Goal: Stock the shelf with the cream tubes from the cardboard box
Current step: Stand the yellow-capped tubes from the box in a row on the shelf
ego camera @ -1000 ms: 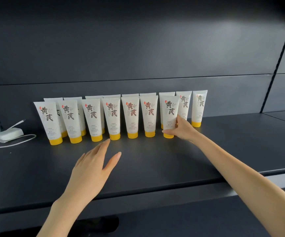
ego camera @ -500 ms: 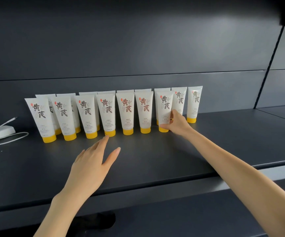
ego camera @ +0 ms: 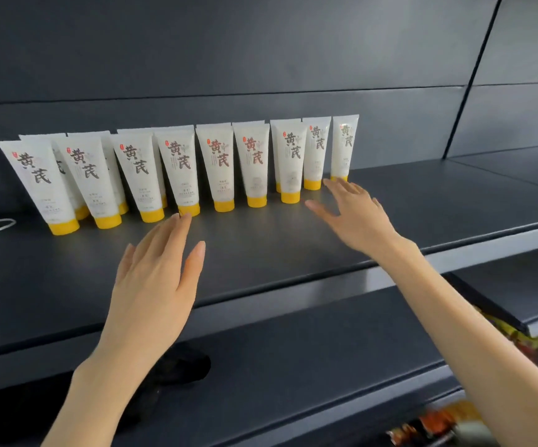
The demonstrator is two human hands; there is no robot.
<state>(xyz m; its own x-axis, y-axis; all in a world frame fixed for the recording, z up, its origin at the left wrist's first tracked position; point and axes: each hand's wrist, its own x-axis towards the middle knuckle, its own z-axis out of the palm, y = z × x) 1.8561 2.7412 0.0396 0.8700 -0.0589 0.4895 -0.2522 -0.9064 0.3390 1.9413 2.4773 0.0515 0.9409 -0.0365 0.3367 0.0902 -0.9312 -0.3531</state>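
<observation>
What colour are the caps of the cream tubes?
Yellow caps on white cream tubes, shown in the head view.

You have one view, from the camera worn on your head. It faces forward and a little down onto the shelf (ego camera: 261,253), near enough that your left hand (ego camera: 154,279) and right hand (ego camera: 358,217) fill the middle. The cream tubes (ego camera: 217,166) stand left of centre, and the front of the shelf slants, higher at the right.
</observation>
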